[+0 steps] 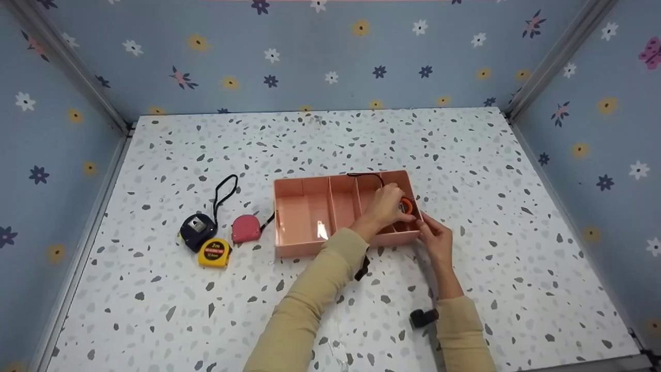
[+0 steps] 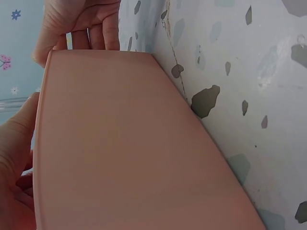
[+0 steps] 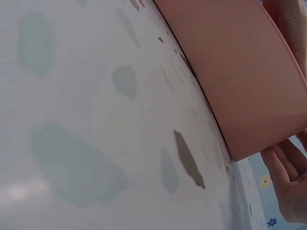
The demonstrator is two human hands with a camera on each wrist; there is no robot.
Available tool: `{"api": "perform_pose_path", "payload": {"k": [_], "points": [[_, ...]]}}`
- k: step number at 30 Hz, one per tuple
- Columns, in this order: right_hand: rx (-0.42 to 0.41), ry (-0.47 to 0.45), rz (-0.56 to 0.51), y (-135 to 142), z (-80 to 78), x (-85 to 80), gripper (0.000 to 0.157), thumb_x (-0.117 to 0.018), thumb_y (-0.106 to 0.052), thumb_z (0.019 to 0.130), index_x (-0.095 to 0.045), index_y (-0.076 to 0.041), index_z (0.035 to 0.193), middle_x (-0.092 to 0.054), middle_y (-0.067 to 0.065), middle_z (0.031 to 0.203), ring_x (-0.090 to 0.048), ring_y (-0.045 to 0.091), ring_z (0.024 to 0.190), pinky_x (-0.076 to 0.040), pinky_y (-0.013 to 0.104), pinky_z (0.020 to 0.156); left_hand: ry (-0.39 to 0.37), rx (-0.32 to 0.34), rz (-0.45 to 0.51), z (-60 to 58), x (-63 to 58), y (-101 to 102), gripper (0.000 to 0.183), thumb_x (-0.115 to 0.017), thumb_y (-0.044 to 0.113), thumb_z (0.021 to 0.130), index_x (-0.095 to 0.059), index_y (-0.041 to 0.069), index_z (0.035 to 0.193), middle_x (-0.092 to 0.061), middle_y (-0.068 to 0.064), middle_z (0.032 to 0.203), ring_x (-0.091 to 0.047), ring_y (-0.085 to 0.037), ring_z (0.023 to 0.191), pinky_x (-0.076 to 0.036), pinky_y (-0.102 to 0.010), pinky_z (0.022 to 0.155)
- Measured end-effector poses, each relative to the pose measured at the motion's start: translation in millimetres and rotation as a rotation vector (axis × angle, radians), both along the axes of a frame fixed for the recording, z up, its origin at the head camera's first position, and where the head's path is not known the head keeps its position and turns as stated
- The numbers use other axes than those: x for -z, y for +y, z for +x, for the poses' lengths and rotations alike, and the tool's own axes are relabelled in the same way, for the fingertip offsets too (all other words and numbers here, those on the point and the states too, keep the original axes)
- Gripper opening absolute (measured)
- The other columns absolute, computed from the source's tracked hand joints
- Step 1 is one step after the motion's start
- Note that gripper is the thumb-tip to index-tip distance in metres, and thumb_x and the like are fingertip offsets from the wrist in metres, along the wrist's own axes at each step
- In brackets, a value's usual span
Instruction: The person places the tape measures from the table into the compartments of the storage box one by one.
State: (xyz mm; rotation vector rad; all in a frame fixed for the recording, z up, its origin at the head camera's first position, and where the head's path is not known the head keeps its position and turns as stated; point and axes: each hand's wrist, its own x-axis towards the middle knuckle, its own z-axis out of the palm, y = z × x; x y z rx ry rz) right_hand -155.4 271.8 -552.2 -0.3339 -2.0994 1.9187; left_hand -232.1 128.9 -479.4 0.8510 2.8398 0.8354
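Note:
A pink divided box (image 1: 302, 248) stands on the speckled table. My left hand (image 1: 386, 204) reaches into its right end and holds an orange-and-black tape measure (image 1: 407, 205), partly hidden by the fingers. A black wrist strap (image 1: 367, 174) lies over the far rim and dividers. My right hand (image 1: 436, 235) grips the box's near right corner, thumb at the rim and fingers against the outer end wall. In the left wrist view, the left hand (image 2: 14, 158) shows over the box's long wall (image 2: 120, 134); the right wrist view shows the right hand (image 3: 290, 184) at the corner.
Left of the box lie a navy tape measure (image 1: 196, 235) with a looped strap, a yellow tape measure (image 1: 214, 253) against it, and a pink tape measure (image 1: 246, 228) whose strap reaches the box's left wall. Flowered panels (image 1: 320, 57) enclose the table's back and sides.

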Motion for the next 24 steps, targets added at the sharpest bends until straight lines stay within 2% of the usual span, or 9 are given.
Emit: {"api": "perform_pose_path", "payload": {"k": [3,9,15,20,24], "points": [[-0.001,0.016,-0.016,1,-0.3,2.6,0.035,-0.062,-0.017,0.083,-0.06,-0.003,0.114,-0.061,0.011,0.108,-0.06,0.009,0.086,-0.05,0.021,0.066,0.038,0.004,-0.03,0.0,2.1,1,0.041,-0.076,0.043,0.064,-0.065,0.007,0.08,-0.053,-0.002,0.082,-0.052,-0.015,0.075,-0.045,-0.024,0.067],[0.03,-0.002,-0.018,-5,1.3,-9.2,0.032,-0.058,-0.005,0.084,-0.057,0.007,0.113,-0.059,0.021,0.106,-0.06,0.008,0.081,-0.051,0.023,0.063,0.073,0.001,-0.065,-0.4,7.0,4,0.043,-0.075,0.045,0.064,-0.065,0.006,0.08,-0.053,-0.002,0.08,-0.052,-0.014,0.073,-0.045,-0.026,0.068],[0.023,-0.028,-0.023,-5,1.3,-10.8,0.032,-0.058,-0.006,0.084,-0.056,0.005,0.114,-0.059,0.018,0.109,-0.06,0.008,0.084,-0.05,0.022,0.066,0.134,-0.007,-0.13,-0.4,10.2,4,0.043,-0.073,0.05,0.063,-0.063,0.009,0.074,-0.054,-0.001,0.077,-0.053,-0.015,0.07,-0.046,-0.027,0.066],[-0.004,0.045,-0.053,-4,2.6,-6.8,0.032,-0.058,-0.007,0.084,-0.056,0.007,0.113,-0.059,0.02,0.108,-0.061,0.01,0.084,-0.051,0.022,0.065,0.168,-0.003,-0.174,-1.1,11.2,5,0.042,-0.072,0.052,0.063,-0.063,0.012,0.071,-0.054,0.0,0.075,-0.053,-0.016,0.067,-0.046,-0.027,0.065],[-0.025,0.1,-0.066,-2,2.5,-1.3,0.033,-0.061,-0.012,0.083,-0.059,0.005,0.112,-0.061,0.016,0.106,-0.061,0.012,0.084,-0.051,0.021,0.064,0.174,0.0,-0.203,-3.0,12.2,7,0.042,-0.072,0.053,0.063,-0.062,0.013,0.07,-0.055,0.001,0.074,-0.053,-0.015,0.068,-0.045,-0.027,0.066]]}}
